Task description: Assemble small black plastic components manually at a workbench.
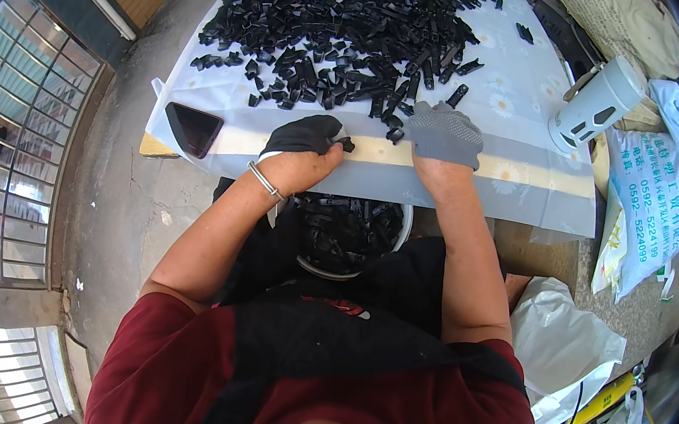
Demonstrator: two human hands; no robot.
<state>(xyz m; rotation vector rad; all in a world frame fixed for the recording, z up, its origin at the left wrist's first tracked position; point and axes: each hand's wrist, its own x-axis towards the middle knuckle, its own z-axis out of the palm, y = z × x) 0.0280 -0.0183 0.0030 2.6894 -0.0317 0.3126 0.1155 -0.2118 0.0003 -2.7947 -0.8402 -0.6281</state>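
A small black plastic piece [348,143] is pinched between the thumb and fingers of my left hand [307,147], which wears a black glove with the thumb bare. My right hand [448,136], in a grey dotted glove, is closed over the table's near edge; what its fingers hold, if anything, is hidden. Just beyond its knuckles lies a longer black piece [457,96]. Another small piece [395,136] rests between my hands. A large heap of similar black plastic pieces [338,17] spreads over the far part of the table.
A daisy-patterned cloth [534,75] covers the table [522,177]. A dark phone [193,130] lies at the left corner, a white tumbler [598,104] stands at the right. Below the edge, a white bucket [405,229] holds black pieces. Plastic bags [646,199] crowd the right side.
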